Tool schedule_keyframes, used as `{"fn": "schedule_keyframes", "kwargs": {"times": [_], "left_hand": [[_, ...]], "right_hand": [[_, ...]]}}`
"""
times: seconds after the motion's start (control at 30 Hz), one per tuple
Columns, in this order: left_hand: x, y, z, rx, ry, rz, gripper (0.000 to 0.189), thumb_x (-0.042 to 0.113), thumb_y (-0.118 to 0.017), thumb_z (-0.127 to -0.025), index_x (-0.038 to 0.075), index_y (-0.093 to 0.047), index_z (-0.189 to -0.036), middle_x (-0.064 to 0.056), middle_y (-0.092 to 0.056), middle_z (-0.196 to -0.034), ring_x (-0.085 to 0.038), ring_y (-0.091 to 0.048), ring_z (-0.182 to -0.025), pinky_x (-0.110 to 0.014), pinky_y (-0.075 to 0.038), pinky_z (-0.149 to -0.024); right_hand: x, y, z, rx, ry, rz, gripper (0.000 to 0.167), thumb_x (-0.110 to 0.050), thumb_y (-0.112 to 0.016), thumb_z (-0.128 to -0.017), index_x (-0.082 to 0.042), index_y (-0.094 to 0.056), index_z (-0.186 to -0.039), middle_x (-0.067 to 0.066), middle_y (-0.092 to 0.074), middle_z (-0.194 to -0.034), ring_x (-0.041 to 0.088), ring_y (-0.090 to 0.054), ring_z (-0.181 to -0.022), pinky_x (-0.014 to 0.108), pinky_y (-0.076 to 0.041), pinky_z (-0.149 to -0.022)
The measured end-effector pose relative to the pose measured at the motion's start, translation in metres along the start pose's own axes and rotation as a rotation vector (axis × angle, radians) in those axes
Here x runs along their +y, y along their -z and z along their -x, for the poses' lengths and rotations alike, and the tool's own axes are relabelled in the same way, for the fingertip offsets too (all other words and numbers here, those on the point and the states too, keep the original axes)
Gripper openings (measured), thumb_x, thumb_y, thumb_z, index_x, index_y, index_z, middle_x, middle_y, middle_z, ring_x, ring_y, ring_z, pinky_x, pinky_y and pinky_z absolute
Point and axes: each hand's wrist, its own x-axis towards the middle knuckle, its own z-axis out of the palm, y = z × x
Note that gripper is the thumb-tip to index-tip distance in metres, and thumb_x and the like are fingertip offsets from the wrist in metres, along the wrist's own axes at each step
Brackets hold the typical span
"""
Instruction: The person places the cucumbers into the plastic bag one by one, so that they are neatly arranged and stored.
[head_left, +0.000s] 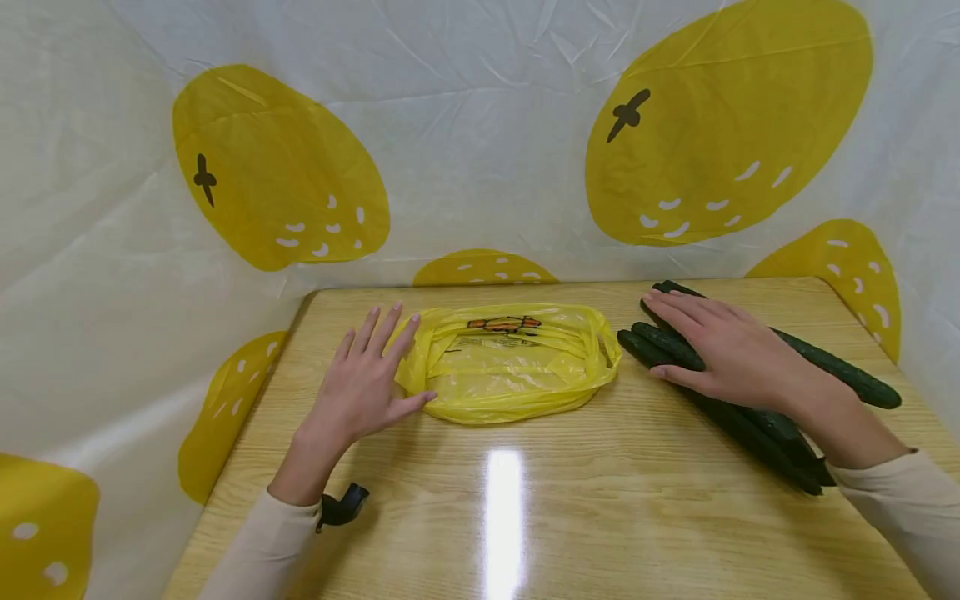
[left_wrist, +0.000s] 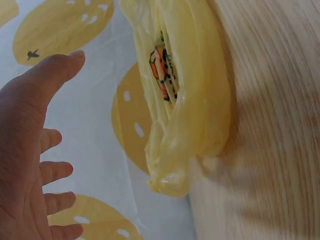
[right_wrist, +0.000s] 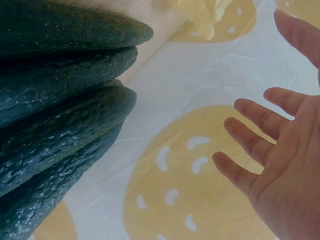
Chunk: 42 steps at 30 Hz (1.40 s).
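A yellow plastic bag (head_left: 517, 404) lies on the table with its mouth spread wide and its rim rolled down. An orange and black print (left_wrist: 161, 75) shows inside it in the left wrist view. Beside the bag's left end is my left hand (head_left: 363, 387), fingers spread and holding nothing. Several dark green cucumbers (head_left: 840, 371) lie together at the right of the table. Over them hovers my right hand (head_left: 731, 350), its fingers extended; the right wrist view shows a gap between this hand and the cucumbers (right_wrist: 65, 70).
The wooden table (head_left: 420, 517) has a bright reflection near its front middle. Behind and to the left hangs a white cloth (head_left: 480, 167) with yellow fruit shapes. A black strap piece (head_left: 345, 505) sticks out at the left wrist.
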Motion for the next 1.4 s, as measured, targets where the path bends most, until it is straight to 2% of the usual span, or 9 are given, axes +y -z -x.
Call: {"fn": "schedule_keyframes", "kwargs": {"times": [0.2, 0.37, 0.5, 0.6, 0.7, 0.83, 1.07, 1.2, 1.4], "left_hand": [[-0.008, -0.007, -0.002, 0.003, 0.011, 0.045, 0.101, 0.062, -0.070, -0.087, 0.015, -0.023, -0.163, -0.019, -0.028, -0.164, -0.045, -0.037, -0.144, -0.059, -0.043, -0.106], [-0.014, -0.015, -0.004, 0.038, 0.056, 0.147, 0.093, 0.041, -0.078, -0.088, 0.013, -0.028, -0.161, -0.021, -0.042, -0.154, -0.044, -0.054, -0.126, -0.057, -0.050, -0.096], [-0.020, -0.022, -0.004, 0.087, 0.111, 0.258, 0.090, 0.024, -0.081, -0.087, 0.012, -0.030, -0.160, -0.022, -0.053, -0.139, -0.041, -0.062, -0.110, -0.051, -0.056, -0.077], [-0.025, -0.026, -0.005, 0.089, 0.163, 0.365, 0.088, 0.017, -0.079, -0.088, 0.014, -0.030, -0.161, -0.021, -0.056, -0.134, -0.038, -0.063, -0.104, -0.047, -0.055, -0.066], [-0.029, -0.029, -0.005, 0.059, 0.225, 0.486, 0.087, 0.013, -0.077, -0.090, 0.017, -0.028, -0.162, -0.020, -0.055, -0.135, -0.037, -0.064, -0.108, -0.048, -0.056, -0.070], [-0.035, -0.033, -0.005, -0.003, 0.297, 0.622, 0.087, 0.009, -0.074, -0.092, 0.020, -0.025, -0.163, -0.023, -0.052, -0.140, -0.041, -0.062, -0.116, -0.054, -0.056, -0.083], [-0.045, -0.040, -0.006, -0.118, 0.411, 0.836, 0.082, 0.015, -0.070, -0.097, 0.025, -0.022, -0.163, -0.027, -0.053, -0.141, -0.046, -0.059, -0.120, -0.056, -0.055, -0.087], [-0.048, -0.047, -0.007, -0.153, 0.462, 0.920, 0.080, 0.017, -0.069, -0.097, 0.026, -0.024, -0.163, -0.024, -0.056, -0.139, -0.043, -0.058, -0.122, -0.055, -0.054, -0.090], [-0.049, -0.057, -0.011, -0.157, 0.510, 0.969, 0.076, 0.017, -0.069, -0.097, 0.020, -0.029, -0.162, -0.026, -0.057, -0.134, -0.042, -0.058, -0.120, -0.053, -0.052, -0.093]], "right_hand": [[0.007, 0.004, -0.003, 0.003, -0.031, -0.074, 0.086, -0.040, -0.077, -0.090, -0.015, -0.034, -0.159, 0.018, -0.043, -0.156, 0.044, -0.044, -0.137, 0.064, -0.037, -0.106], [0.014, 0.008, -0.006, -0.018, -0.058, -0.147, 0.080, -0.037, -0.076, -0.091, -0.012, -0.038, -0.157, 0.021, -0.045, -0.153, 0.046, -0.045, -0.136, 0.064, -0.037, -0.105], [0.018, 0.010, -0.007, 0.001, -0.066, -0.179, 0.074, -0.034, -0.077, -0.091, -0.011, -0.044, -0.154, 0.022, -0.049, -0.150, 0.045, -0.047, -0.134, 0.064, -0.041, -0.101], [0.022, 0.012, -0.006, 0.029, -0.071, -0.207, 0.069, -0.032, -0.077, -0.091, -0.010, -0.049, -0.150, 0.020, -0.053, -0.147, 0.043, -0.050, -0.132, 0.063, -0.043, -0.098], [0.026, 0.014, -0.006, 0.048, -0.071, -0.250, 0.066, -0.027, -0.078, -0.091, -0.009, -0.051, -0.148, 0.016, -0.058, -0.141, 0.039, -0.055, -0.127, 0.061, -0.044, -0.096], [0.031, 0.016, -0.007, 0.062, -0.073, -0.298, 0.064, -0.021, -0.078, -0.091, -0.009, -0.051, -0.148, 0.010, -0.066, -0.133, 0.032, -0.061, -0.120, 0.057, -0.046, -0.094], [0.035, 0.019, -0.002, 0.096, -0.077, -0.307, 0.063, -0.015, -0.078, -0.090, -0.013, -0.053, -0.147, 0.002, -0.070, -0.122, 0.026, -0.064, -0.110, 0.053, -0.048, -0.090], [0.037, 0.020, 0.000, 0.108, -0.076, -0.263, 0.063, -0.015, -0.079, -0.090, -0.017, -0.054, -0.147, -0.002, -0.072, -0.119, 0.023, -0.066, -0.107, 0.045, -0.050, -0.086], [0.040, 0.022, 0.002, 0.105, -0.063, -0.249, 0.062, -0.013, -0.079, -0.089, -0.017, -0.055, -0.147, -0.002, -0.072, -0.118, 0.022, -0.067, -0.105, 0.035, -0.051, -0.084]]}}
